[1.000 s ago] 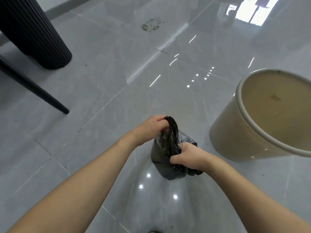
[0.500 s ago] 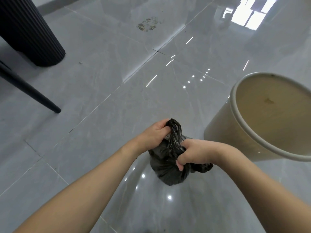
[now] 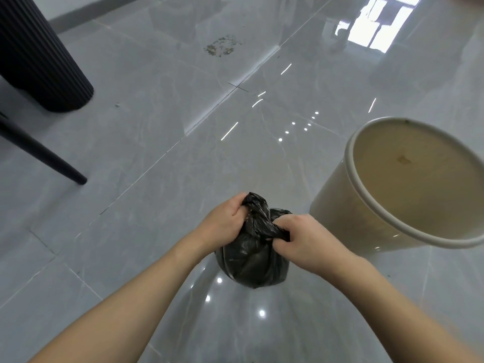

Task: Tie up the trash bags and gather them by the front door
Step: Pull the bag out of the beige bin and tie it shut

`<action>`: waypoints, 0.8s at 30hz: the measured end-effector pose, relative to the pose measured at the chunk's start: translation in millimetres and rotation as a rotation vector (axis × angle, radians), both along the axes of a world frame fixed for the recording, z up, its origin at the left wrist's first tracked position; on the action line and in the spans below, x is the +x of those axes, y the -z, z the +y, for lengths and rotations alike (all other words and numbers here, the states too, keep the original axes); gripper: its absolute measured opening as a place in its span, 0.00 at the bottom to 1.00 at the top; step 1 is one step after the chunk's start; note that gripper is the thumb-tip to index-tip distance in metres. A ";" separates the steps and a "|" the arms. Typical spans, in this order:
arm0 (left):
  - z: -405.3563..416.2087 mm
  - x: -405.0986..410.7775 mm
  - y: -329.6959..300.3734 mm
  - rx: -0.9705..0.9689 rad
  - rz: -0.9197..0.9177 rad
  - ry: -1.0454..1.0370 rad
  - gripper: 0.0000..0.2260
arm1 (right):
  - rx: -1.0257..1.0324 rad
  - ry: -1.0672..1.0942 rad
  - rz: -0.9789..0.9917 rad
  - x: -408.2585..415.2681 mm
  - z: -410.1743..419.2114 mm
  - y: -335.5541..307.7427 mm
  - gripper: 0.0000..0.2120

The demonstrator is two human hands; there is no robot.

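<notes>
A small black trash bag [image 3: 250,263] sits on the glossy grey floor in front of me. Its top is bunched and twisted into a neck. My left hand [image 3: 222,221] grips the upper end of that neck from the left. My right hand [image 3: 301,238] grips the other end of the twisted plastic from the right, knuckles up. Both hands sit just above the bag's round body, and the plastic between them is pulled tight.
An empty cream bin [image 3: 348,205] stands close to the right of the bag. A black ribbed column [image 3: 39,61] and a thin black leg [image 3: 47,158] are at the far left. A patch of crumbs [image 3: 222,47] lies on the floor ahead.
My right hand has moved from low on the bag's neck up and to the right, pulling an end of the plastic sideways. The twisted neck now looks shorter and tighter.
</notes>
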State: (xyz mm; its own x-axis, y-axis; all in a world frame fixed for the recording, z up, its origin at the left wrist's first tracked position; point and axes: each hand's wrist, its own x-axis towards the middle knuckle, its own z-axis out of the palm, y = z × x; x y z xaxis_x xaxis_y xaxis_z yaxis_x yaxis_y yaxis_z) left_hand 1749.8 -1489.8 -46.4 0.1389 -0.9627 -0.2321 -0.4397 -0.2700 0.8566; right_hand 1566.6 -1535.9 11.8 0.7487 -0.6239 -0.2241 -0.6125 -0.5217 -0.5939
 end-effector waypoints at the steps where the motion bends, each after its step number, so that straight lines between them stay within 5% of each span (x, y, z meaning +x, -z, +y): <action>1: 2.3 -0.5 -1.0 0.002 -0.022 -0.014 0.10 | -0.031 -0.004 -0.064 -1.6 4.2 1.4 0.08; 5: 7.8 -1.7 -3.0 -0.051 -0.025 -0.101 0.08 | -0.075 0.022 -0.194 -3.4 15.5 10.7 0.09; 10: 2.7 -15.3 -18.8 -0.010 0.488 -0.084 0.08 | -0.045 -0.015 -0.173 -1.0 17.9 20.9 0.08; 15: -2.8 -18.4 -11.3 -0.038 0.137 0.048 0.13 | -0.132 -0.047 -0.167 -8.0 15.7 29.4 0.09; 24: 7.5 -16.1 -10.3 -0.053 -0.180 -0.026 0.08 | -0.454 0.202 -0.311 -14.6 32.3 45.8 0.02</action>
